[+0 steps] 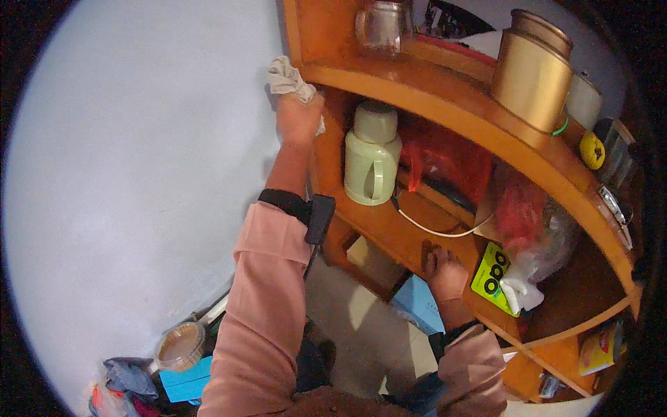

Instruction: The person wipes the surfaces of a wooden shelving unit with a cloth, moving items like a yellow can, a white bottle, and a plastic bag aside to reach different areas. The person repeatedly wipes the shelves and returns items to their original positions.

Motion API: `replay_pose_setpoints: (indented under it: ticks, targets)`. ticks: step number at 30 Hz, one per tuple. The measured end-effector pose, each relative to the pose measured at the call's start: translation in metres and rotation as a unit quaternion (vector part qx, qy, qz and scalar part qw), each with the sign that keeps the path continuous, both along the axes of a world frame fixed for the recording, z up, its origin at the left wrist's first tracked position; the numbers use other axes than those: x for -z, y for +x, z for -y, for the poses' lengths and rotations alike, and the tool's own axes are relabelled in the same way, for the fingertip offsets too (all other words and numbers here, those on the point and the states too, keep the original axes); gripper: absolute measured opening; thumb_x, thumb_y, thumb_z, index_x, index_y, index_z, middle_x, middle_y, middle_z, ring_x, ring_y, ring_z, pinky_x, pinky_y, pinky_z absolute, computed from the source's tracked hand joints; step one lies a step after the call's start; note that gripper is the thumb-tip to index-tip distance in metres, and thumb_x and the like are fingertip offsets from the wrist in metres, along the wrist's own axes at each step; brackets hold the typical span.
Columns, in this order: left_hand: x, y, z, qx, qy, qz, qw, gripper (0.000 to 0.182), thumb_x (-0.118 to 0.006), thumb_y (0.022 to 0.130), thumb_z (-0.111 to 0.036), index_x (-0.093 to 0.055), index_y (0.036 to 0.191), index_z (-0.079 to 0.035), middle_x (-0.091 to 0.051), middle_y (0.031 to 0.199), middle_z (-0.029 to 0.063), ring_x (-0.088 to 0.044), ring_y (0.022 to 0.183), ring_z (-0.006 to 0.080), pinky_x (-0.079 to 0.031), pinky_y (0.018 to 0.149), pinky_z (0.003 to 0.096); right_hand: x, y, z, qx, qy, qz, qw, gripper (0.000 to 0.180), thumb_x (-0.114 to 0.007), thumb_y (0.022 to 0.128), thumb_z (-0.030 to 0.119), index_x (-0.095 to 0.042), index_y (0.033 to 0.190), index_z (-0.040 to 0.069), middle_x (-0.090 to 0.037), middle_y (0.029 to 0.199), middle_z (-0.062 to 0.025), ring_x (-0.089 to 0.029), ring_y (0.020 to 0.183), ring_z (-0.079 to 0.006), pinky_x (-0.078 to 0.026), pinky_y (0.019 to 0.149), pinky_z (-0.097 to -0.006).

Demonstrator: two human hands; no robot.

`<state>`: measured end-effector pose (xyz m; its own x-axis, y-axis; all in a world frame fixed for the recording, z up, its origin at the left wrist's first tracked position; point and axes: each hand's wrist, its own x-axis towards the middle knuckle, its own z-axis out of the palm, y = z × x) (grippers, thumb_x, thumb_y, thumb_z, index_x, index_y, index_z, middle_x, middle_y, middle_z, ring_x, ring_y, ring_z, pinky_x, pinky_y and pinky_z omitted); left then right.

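Observation:
My left hand [298, 117] grips a crumpled off-white cloth [286, 78] against the upright side edge of a wooden shelf unit [328, 156], beside the pale wall. The cloth bunches out above the fingers, and a corner shows to the right of the hand. My right hand [447, 275] is at the front edge of the middle shelf [375, 229]. Its fingers are curled and blurred, and nothing shows in them. A pale green thermos jug [373, 161] stands on that shelf between my hands. Right of my right hand lies a yellow-green packet [490, 279].
A glass mug [385, 28], a gold canister [534, 78] and a yellow fruit [592, 150] stand on the upper shelf. Red plastic bags [453, 161] and a white cable [443, 233] lie around the thermos. Below are a light-blue box [419, 305] and a lidded plastic tub [181, 346].

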<state>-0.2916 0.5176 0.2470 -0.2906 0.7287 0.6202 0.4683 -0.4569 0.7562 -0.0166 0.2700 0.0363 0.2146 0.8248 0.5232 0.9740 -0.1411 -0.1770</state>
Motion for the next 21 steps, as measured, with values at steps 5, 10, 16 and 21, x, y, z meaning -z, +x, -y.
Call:
replay_pose_setpoints:
  ticks: [5, 10, 16, 21]
  targets:
    - [0.022, -0.003, -0.013, -0.018, 0.018, 0.004, 1.000, 0.034, -0.075, 0.078, -0.029, -0.067, 0.090, 0.001, -0.070, 0.086, 0.0143, -0.067, 0.079, 0.0279, -0.051, 0.074, 0.0396, 0.002, 0.000, -0.003, -0.023, 0.023, 0.016, 0.999, 0.019, -0.058, 0.088, 0.029, -0.061, 0.085, 0.010, -0.065, 0.082, -0.0124, -0.064, 0.071, -0.0328, -0.053, 0.060, -0.0455]
    - [0.048, 0.001, -0.019, -0.015, 0.066, 0.057, 0.996, 0.035, -0.075, 0.080, -0.031, -0.068, 0.091, 0.002, -0.070, 0.084, 0.0122, -0.066, 0.077, 0.0249, -0.051, 0.072, 0.0386, 0.001, 0.001, -0.003, -0.027, 0.028, 0.005, 0.999, 0.017, -0.059, 0.087, 0.027, -0.062, 0.086, 0.011, -0.065, 0.083, -0.0117, -0.064, 0.072, -0.0322, -0.053, 0.060, -0.0448]
    - [0.105, -0.001, -0.026, 0.046, 0.064, 0.119, 0.990, 0.035, -0.073, 0.081, -0.030, -0.067, 0.095, 0.002, -0.070, 0.088, 0.0135, -0.067, 0.080, 0.0262, -0.051, 0.074, 0.0390, -0.001, 0.001, -0.002, -0.037, 0.028, 0.008, 0.999, 0.017, -0.059, 0.087, 0.028, -0.063, 0.090, 0.011, -0.066, 0.085, -0.0116, -0.065, 0.071, -0.0319, -0.054, 0.060, -0.0445]
    - [0.168, -0.001, -0.031, -0.032, 0.161, 0.040, 0.986, 0.036, -0.073, 0.084, -0.030, -0.065, 0.097, 0.003, -0.068, 0.088, 0.0103, -0.064, 0.080, 0.0204, -0.051, 0.072, 0.0361, -0.002, 0.001, -0.001, -0.023, 0.008, 0.036, 0.999, 0.018, -0.059, 0.088, 0.029, -0.063, 0.092, 0.011, -0.066, 0.087, -0.0117, -0.065, 0.069, -0.0321, -0.054, 0.058, -0.0442]
